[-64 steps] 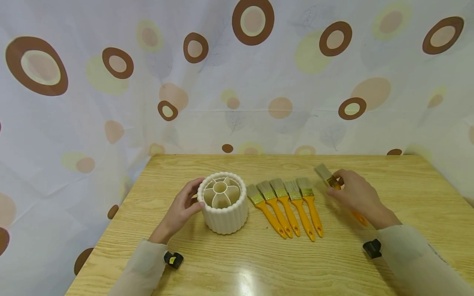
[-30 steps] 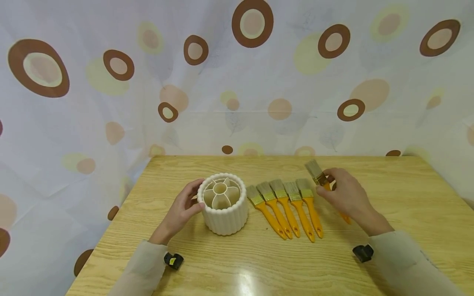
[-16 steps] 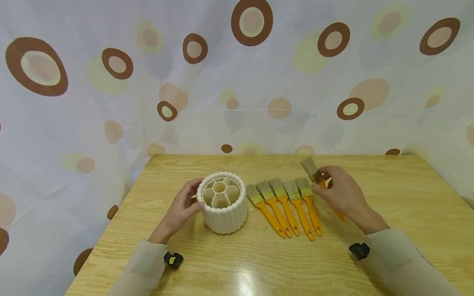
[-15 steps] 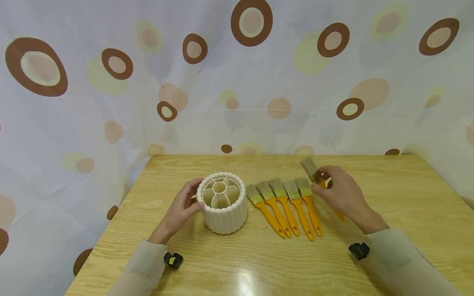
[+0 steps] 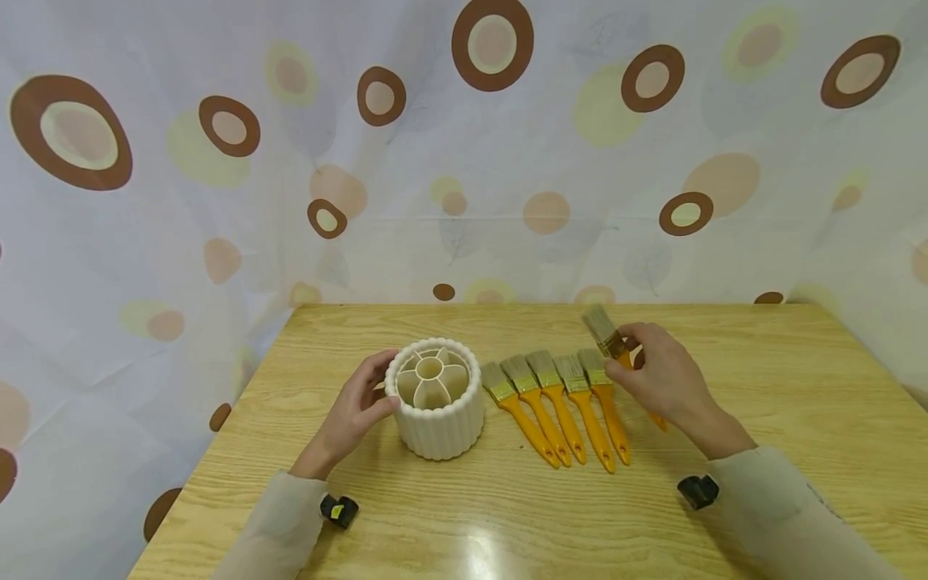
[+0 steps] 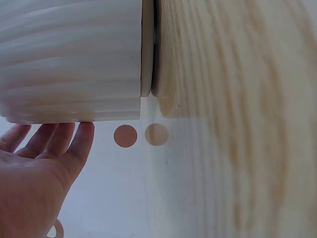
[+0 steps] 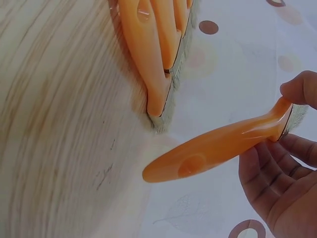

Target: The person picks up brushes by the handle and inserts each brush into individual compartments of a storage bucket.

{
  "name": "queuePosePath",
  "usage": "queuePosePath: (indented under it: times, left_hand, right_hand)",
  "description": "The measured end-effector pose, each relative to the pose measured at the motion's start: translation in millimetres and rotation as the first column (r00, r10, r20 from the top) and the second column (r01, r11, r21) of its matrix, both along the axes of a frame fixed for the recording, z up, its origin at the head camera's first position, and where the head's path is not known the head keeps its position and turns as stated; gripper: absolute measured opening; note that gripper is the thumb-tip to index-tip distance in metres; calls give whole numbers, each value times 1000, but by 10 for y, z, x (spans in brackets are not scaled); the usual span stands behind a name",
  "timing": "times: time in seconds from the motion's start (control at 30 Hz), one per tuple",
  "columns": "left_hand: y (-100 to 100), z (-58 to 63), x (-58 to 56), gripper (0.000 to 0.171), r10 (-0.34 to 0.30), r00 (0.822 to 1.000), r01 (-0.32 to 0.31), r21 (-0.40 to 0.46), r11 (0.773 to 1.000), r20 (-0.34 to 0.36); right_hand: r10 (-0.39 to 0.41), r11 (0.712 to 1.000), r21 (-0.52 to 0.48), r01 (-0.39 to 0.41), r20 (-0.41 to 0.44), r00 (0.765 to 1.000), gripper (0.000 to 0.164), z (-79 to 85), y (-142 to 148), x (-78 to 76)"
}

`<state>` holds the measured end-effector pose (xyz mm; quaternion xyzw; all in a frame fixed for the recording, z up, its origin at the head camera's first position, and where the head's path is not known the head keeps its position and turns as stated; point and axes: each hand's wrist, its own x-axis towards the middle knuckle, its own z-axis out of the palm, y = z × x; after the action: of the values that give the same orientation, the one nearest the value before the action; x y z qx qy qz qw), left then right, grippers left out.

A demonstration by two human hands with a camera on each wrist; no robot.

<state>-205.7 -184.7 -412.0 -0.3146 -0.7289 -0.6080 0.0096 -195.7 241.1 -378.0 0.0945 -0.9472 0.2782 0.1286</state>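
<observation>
A white ribbed holder (image 5: 441,431) with a petal-shaped divider inside stands upright on the table, its compartments bare. My left hand (image 5: 355,407) grips its left side, thumb at the near rim and fingers toward the back. In the left wrist view the fingertips (image 6: 85,134) press against the ribbed wall. My right hand (image 5: 670,383) pinches one paintbrush (image 5: 600,326) near the metal band, bristles pointing up and left. The right wrist view shows its orange handle (image 7: 213,148) tilted in the air. Several similar paintbrushes (image 5: 568,419) lie fanned out between holder and right hand.
The wooden table (image 5: 565,532) carries everything. Behind it hangs a white cloth (image 5: 406,258) printed with brown and pale circles, which also runs along the left and right sides. A black wrist camera (image 5: 698,491) sits under the right sleeve, another device (image 5: 339,511) under the left.
My right hand has carried the paintbrush leftward, so its bristles now sit just beyond the rightmost lying brush. The left hand and the holder have stayed put.
</observation>
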Motion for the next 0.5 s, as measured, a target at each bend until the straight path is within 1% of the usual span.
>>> queuePosePath:
  times: [0.23, 0.5]
  left_hand:
    - [-4, 5, 2, 57, 0, 1000, 0, -6, 1000, -8]
    - [-5, 4, 4, 57, -1, 1000, 1, -9, 1000, -11]
  right_hand:
    - [12, 999, -32, -12, -27, 1000, 47, 24, -70, 30]
    - [31, 999, -28, -33, -86, 996, 44, 81, -165, 49]
